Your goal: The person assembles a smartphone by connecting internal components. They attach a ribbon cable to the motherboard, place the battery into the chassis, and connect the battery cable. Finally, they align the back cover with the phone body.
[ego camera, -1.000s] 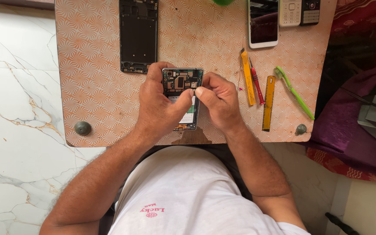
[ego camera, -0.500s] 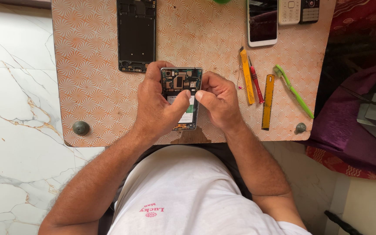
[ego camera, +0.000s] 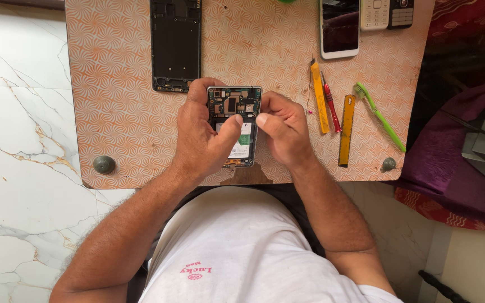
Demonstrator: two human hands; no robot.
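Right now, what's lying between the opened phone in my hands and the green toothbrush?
Head view: right hand, then yellow pry tool, red screwdriver and yellow ruler.

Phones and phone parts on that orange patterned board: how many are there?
4. An opened smartphone held in both hands at centre, a black back frame upper left, a white-edged smartphone and a keypad phone at the top right edge, partly cropped.

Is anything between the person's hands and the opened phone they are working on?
Nothing visible. The left hand cups the opened black smartphone with exposed circuit board, thumb lying across it; the right hand touches its right edge. The yellow pry tool and red screwdriver lie apart to the right.
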